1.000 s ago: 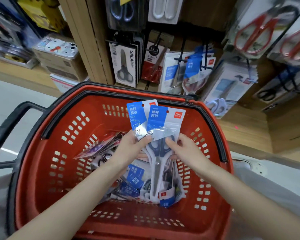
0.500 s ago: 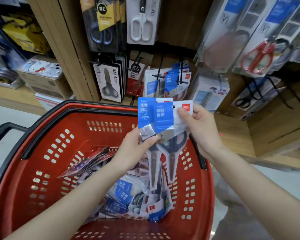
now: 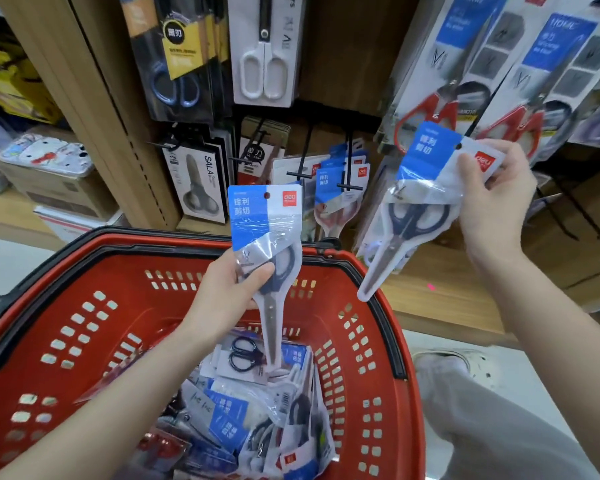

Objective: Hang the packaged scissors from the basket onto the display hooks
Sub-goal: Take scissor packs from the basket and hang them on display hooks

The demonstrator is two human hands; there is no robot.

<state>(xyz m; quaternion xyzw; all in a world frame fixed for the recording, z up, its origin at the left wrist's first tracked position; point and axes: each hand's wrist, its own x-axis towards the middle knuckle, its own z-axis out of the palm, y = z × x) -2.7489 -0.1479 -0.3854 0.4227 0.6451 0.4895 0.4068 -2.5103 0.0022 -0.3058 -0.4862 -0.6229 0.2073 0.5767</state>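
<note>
A red perforated plastic basket [image 3: 84, 317] holds a jumbled heap of packaged scissors [image 3: 257, 414], seemingly mostly blue-carded. Above it the left hand [image 3: 222, 296] grasps one blue-and-white pack [image 3: 264, 220]. The right hand [image 3: 492, 199] pinches a second pack [image 3: 426, 157], right of the black display hooks [image 3: 349, 187].

Single view, head-worn wide-angle camera. It looks forward and down from the wearer's head height: the red basket [image 3: 84, 306] lies close below, the display wall [image 3: 340, 57] near ahead. The wooden upright [image 3: 94, 109] leans at the left margin, probably lens distortion.
</note>
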